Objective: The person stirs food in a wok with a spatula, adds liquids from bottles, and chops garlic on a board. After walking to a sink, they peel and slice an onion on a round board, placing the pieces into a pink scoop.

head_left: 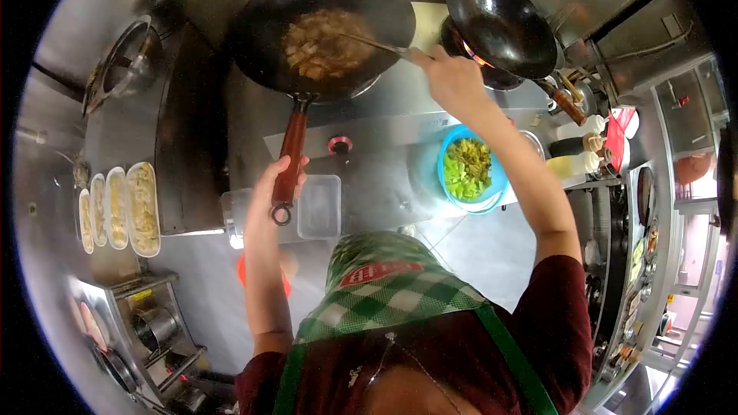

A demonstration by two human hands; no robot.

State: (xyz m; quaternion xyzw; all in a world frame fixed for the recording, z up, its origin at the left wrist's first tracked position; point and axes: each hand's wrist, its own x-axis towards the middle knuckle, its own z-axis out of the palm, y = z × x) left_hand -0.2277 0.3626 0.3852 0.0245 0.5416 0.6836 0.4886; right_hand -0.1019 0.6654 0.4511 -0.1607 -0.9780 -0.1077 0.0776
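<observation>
1. left hand point(270, 183): fingers wrapped round the wooden handle point(291, 146) of the large wok point(257, 46), close to the metal ring at its end.
2. right hand point(455, 83): fingers clamped on the utensil point(373, 44), thin and metal-looking, arm stretched over the counter. exact finger spacing can't tell.
3. large wok: dark, upper middle of view, handle pointing back to the person.
4. food point(321, 46): brownish pieces, wet-looking, inside the large wok. utensil's far end is in among them; shape of that end can't tell.
5. second wok point(503, 19): dark, to the right of the large wok, its handle angled down and right. flame point(472, 52) shows by its lower left edge.
6. blue bowl point(441, 170): on the near side of the counter, just left of the right forearm, holds leafy greens point(467, 173), light and darker green.
7. clear container point(319, 211): just right of the left hand, nothing readable on it.
8. white oval trays point(144, 211): far left, side by side in a row, each with pale food.
9. squeeze bottles point(578, 164): right side, near a red packet point(616, 138).
10. metal bowl point(138, 50): upper left, tilted.
11. person wears a green checked apron point(384, 292) over a dark red top point(555, 300).
</observation>
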